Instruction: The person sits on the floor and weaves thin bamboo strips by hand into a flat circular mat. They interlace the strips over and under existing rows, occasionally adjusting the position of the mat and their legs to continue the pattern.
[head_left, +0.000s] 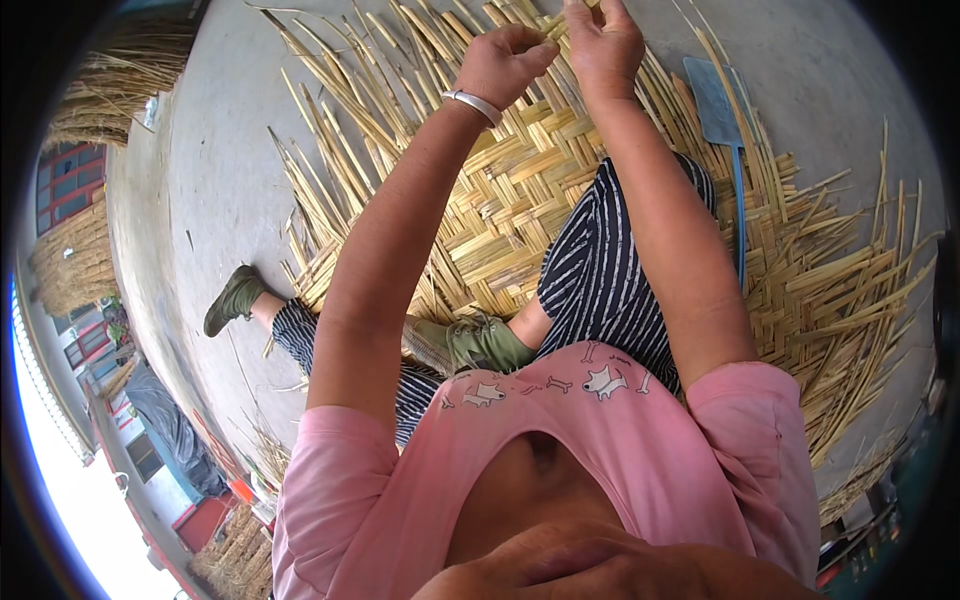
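Reed strips [560,25] are pinched in my left hand [505,62] and right hand [603,45], fingers closed, above the woven mat [520,190] I sit on to pin it flat.

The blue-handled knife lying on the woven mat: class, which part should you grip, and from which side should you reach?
Grip the long, thin blue handle of the knife, not the flat, broad blade at the far end. The handle points back toward the person's right side, so reaching from there with the right hand probably keeps fingers off the blade.
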